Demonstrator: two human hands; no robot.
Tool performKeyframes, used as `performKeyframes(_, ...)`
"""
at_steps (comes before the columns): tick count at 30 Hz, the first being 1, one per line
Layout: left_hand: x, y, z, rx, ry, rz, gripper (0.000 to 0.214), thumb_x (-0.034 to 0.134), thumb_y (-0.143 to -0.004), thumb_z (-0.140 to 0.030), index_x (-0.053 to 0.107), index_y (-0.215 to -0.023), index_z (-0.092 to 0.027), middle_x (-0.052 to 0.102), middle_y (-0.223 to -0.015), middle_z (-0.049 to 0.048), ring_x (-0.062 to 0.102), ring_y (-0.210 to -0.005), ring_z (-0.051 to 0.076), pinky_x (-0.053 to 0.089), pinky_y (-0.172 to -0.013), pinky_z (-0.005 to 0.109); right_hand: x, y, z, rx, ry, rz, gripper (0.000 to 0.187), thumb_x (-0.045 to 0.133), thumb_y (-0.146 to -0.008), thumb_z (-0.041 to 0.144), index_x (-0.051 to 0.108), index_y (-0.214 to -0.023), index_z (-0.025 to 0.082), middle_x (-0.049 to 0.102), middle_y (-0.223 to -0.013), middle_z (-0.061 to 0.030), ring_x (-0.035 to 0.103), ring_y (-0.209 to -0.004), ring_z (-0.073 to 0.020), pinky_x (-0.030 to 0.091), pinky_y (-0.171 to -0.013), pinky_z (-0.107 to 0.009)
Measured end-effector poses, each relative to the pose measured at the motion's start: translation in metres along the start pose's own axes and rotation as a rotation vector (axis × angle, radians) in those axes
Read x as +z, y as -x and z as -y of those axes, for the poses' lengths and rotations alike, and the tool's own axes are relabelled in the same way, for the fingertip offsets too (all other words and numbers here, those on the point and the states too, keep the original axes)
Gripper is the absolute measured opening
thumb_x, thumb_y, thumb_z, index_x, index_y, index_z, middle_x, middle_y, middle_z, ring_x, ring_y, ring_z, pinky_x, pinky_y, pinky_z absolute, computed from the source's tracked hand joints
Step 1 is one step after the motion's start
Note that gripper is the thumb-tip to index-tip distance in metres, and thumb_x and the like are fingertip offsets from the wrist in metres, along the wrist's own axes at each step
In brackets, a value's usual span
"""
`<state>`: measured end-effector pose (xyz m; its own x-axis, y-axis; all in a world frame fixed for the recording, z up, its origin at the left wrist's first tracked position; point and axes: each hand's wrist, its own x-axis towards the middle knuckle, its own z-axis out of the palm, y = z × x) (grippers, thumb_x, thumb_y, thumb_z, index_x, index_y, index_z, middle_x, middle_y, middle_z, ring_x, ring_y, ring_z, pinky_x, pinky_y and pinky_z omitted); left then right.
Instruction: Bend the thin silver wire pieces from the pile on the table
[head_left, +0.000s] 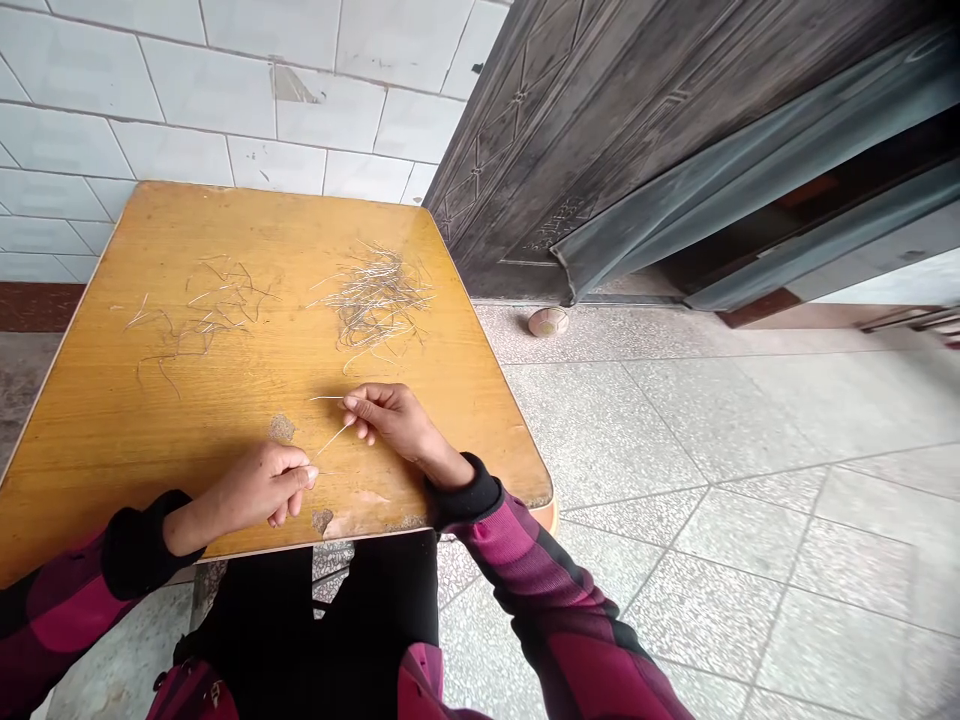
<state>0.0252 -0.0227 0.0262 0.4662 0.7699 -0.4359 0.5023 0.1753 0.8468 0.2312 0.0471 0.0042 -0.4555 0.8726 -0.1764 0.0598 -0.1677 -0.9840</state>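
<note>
A thin, pale wire stretches between my two hands above the near part of the wooden table. My left hand pinches its lower end between thumb and fingertips. Higher and to the right, my right hand pinches the other part, and a short light end sticks out leftward from those fingers. Beyond my right hand lies a dense pile of silvery wires. Farther left, a looser scatter of bent, darker wires is spread over the tabletop.
White wall tiles stand behind the table. At the right are a dark carved door and a grey curtain. A ball rests on the speckled floor by the doorway. The table's surface is chipped near its front edge.
</note>
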Motion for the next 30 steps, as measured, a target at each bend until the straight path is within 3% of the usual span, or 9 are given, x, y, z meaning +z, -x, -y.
performKeyframes(4,-0.005,-0.001,0.003,0.058,-0.053,-0.011,0.032,0.046,-0.088,-0.035,0.051,-0.062,-0.017,0.059,-0.056,-0.0016,0.054,-0.044,0.009,0.042,-0.048,0.021,0.001,0.002,-0.002,0.012,0.014,-0.001,0.038,0.068,-0.076,0.051,0.063,-0.069,0.014,0.059,-0.056,0.0026,0.051,-0.043,-0.0049,0.043,-0.04,-0.016)
performKeyframes(10,-0.016,-0.008,0.012,0.192,0.087,-0.302,0.028,0.052,-0.086,-0.04,0.062,-0.095,-0.015,0.065,-0.071,0.0009,0.058,-0.052,0.011,0.047,-0.05,0.023,0.008,0.005,-0.003,-0.003,0.04,0.063,0.038,0.067,-0.078,0.051,0.064,-0.069,0.014,0.058,-0.055,0.0032,0.05,-0.043,-0.0042,0.042,-0.039,-0.016)
performKeyframes(15,-0.019,-0.015,0.015,0.284,0.108,-0.365,0.026,0.051,-0.086,-0.036,0.066,-0.083,-0.015,0.066,-0.066,0.0013,0.054,-0.048,0.009,0.047,-0.048,0.022,0.011,0.006,-0.003,-0.013,0.073,0.111,0.04,0.066,-0.078,0.053,0.065,-0.071,0.014,0.057,-0.057,0.0027,0.051,-0.046,-0.0049,0.044,-0.042,-0.016)
performKeyframes(21,-0.025,-0.015,0.016,0.336,-0.007,-0.34,0.025,0.049,-0.087,-0.032,0.064,-0.076,-0.016,0.066,-0.069,0.0013,0.055,-0.049,0.009,0.047,-0.048,0.021,0.008,0.004,-0.01,-0.008,0.094,0.143,0.042,0.066,-0.078,0.055,0.066,-0.075,0.013,0.059,-0.061,0.0008,0.053,-0.048,-0.006,0.045,-0.042,-0.017)
performKeyframes(30,-0.028,-0.017,0.019,0.535,-0.265,-0.485,0.018,0.052,-0.09,-0.022,0.068,-0.092,-0.016,0.063,-0.071,0.0002,0.057,-0.059,0.01,0.046,-0.056,0.022,0.009,0.0,-0.015,0.005,0.078,0.127,0.041,0.066,-0.078,0.054,0.066,-0.076,0.013,0.06,-0.06,0.0006,0.054,-0.049,-0.0065,0.046,-0.043,-0.017)
